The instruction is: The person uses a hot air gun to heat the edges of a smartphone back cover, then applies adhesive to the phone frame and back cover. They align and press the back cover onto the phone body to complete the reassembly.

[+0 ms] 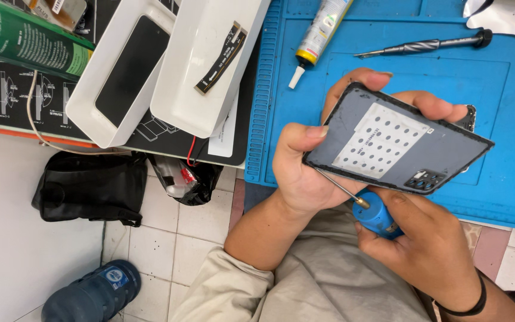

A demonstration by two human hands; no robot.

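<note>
Screwdriver tip hidden behind phone back cover; glue tube cut off.

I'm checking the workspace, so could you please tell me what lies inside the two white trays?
The left white tray holds a flat black panel; the right white tray holds a black flex cable. Their far ends are cut off.

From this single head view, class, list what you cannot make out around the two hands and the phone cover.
1. Screwdriver tip: hidden behind the phone back cover, head view.
2. Left hand palm and what lies beneath the cover: blocked by the cover.
3. Right hand fingers wrap the blue handle, hiding most of it.
4. Glue tube top: cut off by the upper edge.
5. Blue mat: cut off by the right edge.
</note>
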